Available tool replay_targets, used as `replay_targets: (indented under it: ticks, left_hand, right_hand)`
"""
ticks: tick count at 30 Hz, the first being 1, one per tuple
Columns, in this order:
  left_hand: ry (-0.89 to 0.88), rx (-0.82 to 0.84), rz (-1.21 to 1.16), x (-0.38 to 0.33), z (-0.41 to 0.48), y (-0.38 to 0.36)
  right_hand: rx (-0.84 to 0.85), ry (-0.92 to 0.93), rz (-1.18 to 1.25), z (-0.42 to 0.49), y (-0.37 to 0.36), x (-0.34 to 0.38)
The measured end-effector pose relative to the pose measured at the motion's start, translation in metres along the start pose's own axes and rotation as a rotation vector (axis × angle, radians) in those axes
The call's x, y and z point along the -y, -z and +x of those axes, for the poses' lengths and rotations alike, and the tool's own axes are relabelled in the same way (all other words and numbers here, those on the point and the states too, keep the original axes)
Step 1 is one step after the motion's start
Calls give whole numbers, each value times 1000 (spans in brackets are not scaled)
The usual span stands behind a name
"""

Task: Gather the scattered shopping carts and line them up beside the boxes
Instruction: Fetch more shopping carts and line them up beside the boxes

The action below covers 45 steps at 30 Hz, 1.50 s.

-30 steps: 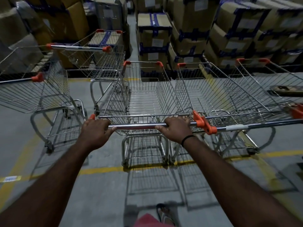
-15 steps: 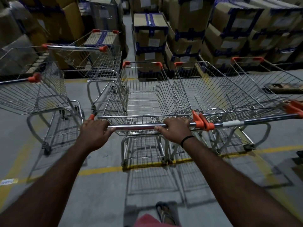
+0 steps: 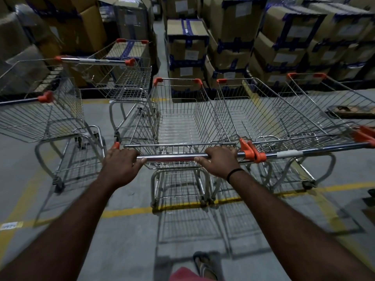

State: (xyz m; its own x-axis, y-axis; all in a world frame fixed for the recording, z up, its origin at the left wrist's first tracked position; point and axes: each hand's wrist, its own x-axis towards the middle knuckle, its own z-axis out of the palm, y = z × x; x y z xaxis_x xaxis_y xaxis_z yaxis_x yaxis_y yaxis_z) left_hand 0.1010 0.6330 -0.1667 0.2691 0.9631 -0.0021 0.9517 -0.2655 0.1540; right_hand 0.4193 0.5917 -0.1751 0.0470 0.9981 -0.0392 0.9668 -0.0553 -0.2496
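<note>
A wire shopping cart (image 3: 182, 122) with orange corners stands straight ahead, nose toward the stacked cardboard boxes (image 3: 187, 57). My left hand (image 3: 120, 165) and my right hand (image 3: 220, 161) both grip its chrome handle bar (image 3: 170, 158). A second cart (image 3: 269, 122) sits close against its right side, handle level with mine. A third cart (image 3: 332, 98) stands further right. Two more carts stand on the left: one (image 3: 40, 118) near me, side on, and one (image 3: 125, 78) further back by the boxes.
Tall stacks of taped boxes (image 3: 284, 37) fill the back, with a narrow aisle (image 3: 160, 37) between them. Yellow floor lines (image 3: 125, 212) cross under the carts. A flat dark object (image 3: 351, 111) lies on the floor at right. My sandalled foot (image 3: 205, 266) shows below.
The held cart has rolled slightly forward toward the boxes, keeping beside the cart on its right. Both hands keep the same grip on the handle.
</note>
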Motion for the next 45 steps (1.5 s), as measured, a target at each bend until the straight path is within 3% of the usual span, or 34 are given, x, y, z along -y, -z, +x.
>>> replay_targets:
  ticks: [27, 33, 40, 45]
  left_hand:
    - [-76, 17, 66, 16, 8, -8]
    - [-71, 90, 25, 13, 13, 3]
    - [-104, 284, 85, 13, 34, 22]
    - [-85, 329, 29, 23, 51, 25]
  right_hand:
    - [-12, -22, 14, 0, -2, 4]
    - [-7, -76, -49, 2, -2, 6]
    - [231, -160, -50, 30, 12, 12]
    - [70, -139, 18, 54, 0, 26]
